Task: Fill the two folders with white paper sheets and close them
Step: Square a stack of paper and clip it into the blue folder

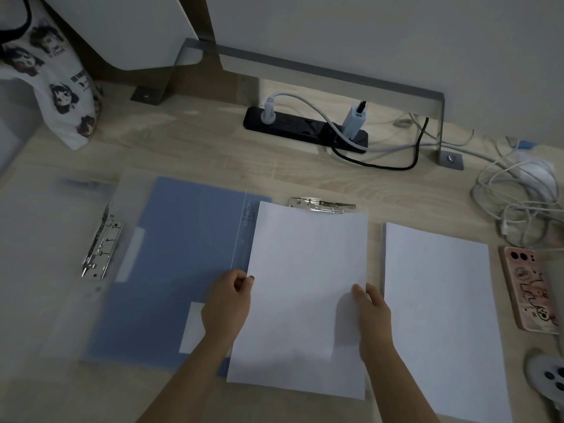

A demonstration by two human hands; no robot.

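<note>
A blue folder point(186, 254) lies open in the middle of the desk, its metal clip point(322, 205) at the top of the right half. Over that right half lies a white paper sheet point(305, 288). My left hand point(229, 303) pinches the sheet's left edge. On the right edge, my right hand point(370, 312) grips the same sheet. A translucent clear folder point(45, 254) lies open at the left, with its own metal clip point(102, 245). To the right lies a stack of white paper point(439, 315).
A black power strip point(305, 128) with plugs and cables sits at the back. Tangled white cables point(518, 196) lie at the right, above a phone point(531, 288) and a game controller point(549, 377). A printed cloth bag point(55, 77) hangs at the back left.
</note>
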